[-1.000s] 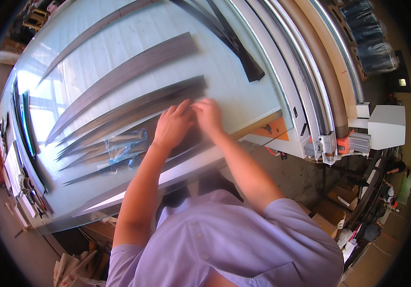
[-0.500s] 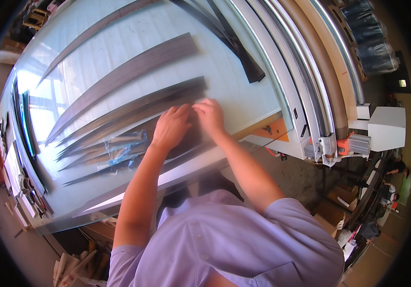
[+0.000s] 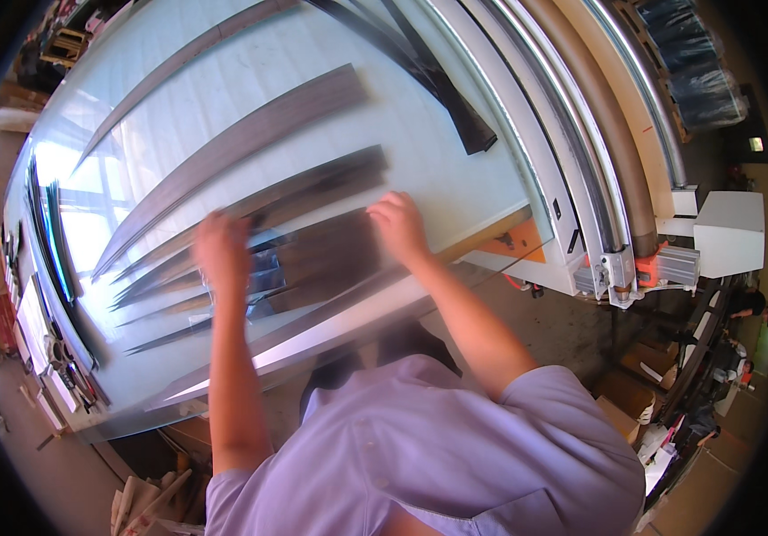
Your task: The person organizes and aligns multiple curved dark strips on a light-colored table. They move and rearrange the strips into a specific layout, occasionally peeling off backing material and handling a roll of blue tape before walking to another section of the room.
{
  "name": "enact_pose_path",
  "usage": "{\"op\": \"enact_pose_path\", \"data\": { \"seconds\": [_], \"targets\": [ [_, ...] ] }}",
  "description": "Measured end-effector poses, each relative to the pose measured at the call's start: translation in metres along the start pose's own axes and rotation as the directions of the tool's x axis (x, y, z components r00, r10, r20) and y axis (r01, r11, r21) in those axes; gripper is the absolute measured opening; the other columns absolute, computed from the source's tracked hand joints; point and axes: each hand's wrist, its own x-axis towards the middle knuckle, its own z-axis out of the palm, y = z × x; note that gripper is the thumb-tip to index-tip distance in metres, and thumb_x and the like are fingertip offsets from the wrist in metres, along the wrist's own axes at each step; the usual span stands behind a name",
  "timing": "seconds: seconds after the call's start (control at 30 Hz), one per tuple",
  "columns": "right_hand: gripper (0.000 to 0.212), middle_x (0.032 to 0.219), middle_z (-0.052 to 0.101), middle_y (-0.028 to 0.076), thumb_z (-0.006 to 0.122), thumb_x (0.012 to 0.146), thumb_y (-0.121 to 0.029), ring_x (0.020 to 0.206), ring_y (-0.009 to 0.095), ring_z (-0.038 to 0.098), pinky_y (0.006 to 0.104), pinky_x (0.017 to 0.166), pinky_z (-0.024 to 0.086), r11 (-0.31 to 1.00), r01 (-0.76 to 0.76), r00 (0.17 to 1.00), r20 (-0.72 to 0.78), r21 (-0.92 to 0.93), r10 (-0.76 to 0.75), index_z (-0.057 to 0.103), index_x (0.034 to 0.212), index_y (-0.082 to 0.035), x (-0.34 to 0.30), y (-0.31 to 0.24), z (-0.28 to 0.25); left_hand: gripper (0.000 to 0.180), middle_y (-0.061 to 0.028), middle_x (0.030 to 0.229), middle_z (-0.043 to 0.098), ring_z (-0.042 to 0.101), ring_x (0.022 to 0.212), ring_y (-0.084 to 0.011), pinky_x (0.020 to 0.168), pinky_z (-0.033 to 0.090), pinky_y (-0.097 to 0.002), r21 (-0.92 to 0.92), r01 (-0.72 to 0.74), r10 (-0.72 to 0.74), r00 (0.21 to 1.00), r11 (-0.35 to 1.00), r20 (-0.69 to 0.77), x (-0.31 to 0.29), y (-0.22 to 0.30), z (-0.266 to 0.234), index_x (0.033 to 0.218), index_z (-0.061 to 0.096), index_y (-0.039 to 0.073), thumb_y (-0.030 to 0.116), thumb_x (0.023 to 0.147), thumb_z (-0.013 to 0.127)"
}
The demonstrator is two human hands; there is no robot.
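Observation:
A wide dark brown strip of thin sheet [image 3: 335,250] lies along the near side of the glass-topped table [image 3: 455,192]. At its right end my right hand [image 3: 399,230] is closed in a pinch, fingertips at the strip's far corner. My left hand [image 3: 223,252] is smeared by motion over the left part of the strips, so its fingers cannot be read. Crumpled clear bluish plastic film [image 3: 264,272] lies on the strips beside it. Just beyond the hands is another dark strip [image 3: 339,174], and farther off a longer grey-brown one [image 3: 286,112].
Black bands [image 3: 438,85] cross the table's far right. Along the right side runs a long machine with metal rails [image 3: 549,125] and a brown roller [image 3: 612,134]. Tools and narrow strips [image 3: 58,357] sit at the left edge. People are in the background at right.
My left hand has swept left from beside my right hand, uncovering more of the near strip. My right hand stays at the strip's right end.

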Motion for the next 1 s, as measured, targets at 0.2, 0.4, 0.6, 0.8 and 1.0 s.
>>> {"op": "enact_pose_path", "data": {
  "seconds": [0.2, 0.4, 0.6, 0.8, 1.0],
  "targets": [
    [0.009, 0.086, 0.061, 0.010, 0.071, 0.083, -0.001, 0.087, 0.032, 0.059, 0.0422, 0.076, 0.049, 0.999, -0.027, 1.000, -0.011, 0.025, 0.028, 0.069, 0.090, -0.004, 0.006, -0.001, -0.009, 0.068, -0.0040, 0.156, 0.044, 0.044, 0.136, -0.0325, 0.114, 0.032, -0.0477, -0.054, -0.502, 0.501, 0.837, 0.863, 0.221, -0.005, 0.126, 0.033, 0.147, 0.051, 0.007, 0.041, 0.091, 0.068],
    [0.003, 0.085, 0.061, 0.010, 0.069, 0.085, -0.003, 0.086, 0.033, 0.060, 0.0434, 0.074, 0.049, 0.990, -0.057, 0.987, -0.155, -0.128, 0.036, 0.067, 0.087, -0.004, 0.010, 0.000, -0.001, 0.068, -0.0041, 0.154, 0.046, 0.051, 0.128, -0.0268, 0.111, 0.035, -0.0435, -0.076, -0.526, 0.519, 0.789, 0.847, 0.330, -0.036, 0.121, 0.030, 0.143, 0.053, 0.002, 0.044, 0.091, 0.065],
    [0.002, 0.083, 0.059, 0.009, 0.070, 0.085, -0.004, 0.084, 0.032, 0.059, 0.0432, 0.072, 0.049, 0.986, -0.014, 0.992, -0.130, -0.166, -0.007, 0.068, 0.085, -0.004, 0.004, -0.004, 0.007, 0.066, -0.0046, 0.151, 0.050, 0.054, 0.123, -0.0258, 0.107, 0.038, -0.0422, -0.094, -0.511, 0.511, 0.796, 0.855, 0.323, -0.035, 0.123, 0.025, 0.140, 0.056, 0.001, 0.041, 0.089, 0.069],
    [0.002, 0.083, 0.061, 0.010, 0.070, 0.083, -0.003, 0.083, 0.033, 0.061, 0.0431, 0.073, 0.050, 0.991, 0.066, 0.996, -0.055, -0.117, -0.073, 0.070, 0.085, -0.004, 0.005, -0.009, 0.007, 0.065, -0.0047, 0.149, 0.052, 0.055, 0.122, -0.0256, 0.105, 0.039, -0.0416, -0.116, -0.502, 0.512, 0.804, 0.857, 0.301, -0.037, 0.124, 0.026, 0.138, 0.057, 0.001, 0.039, 0.087, 0.071],
    [0.010, 0.085, 0.064, 0.012, 0.071, 0.082, -0.002, 0.082, 0.034, 0.063, 0.0433, 0.072, 0.050, 0.951, -0.307, 0.938, -0.158, 0.040, 0.309, 0.073, 0.091, -0.004, 0.005, -0.008, 0.000, 0.061, -0.0053, 0.148, 0.053, 0.056, 0.121, -0.0265, 0.104, 0.039, -0.0418, -0.135, -0.490, 0.507, 0.814, 0.862, 0.284, -0.036, 0.124, 0.026, 0.140, 0.057, 0.012, 0.038, 0.087, 0.071]
  ]
}}
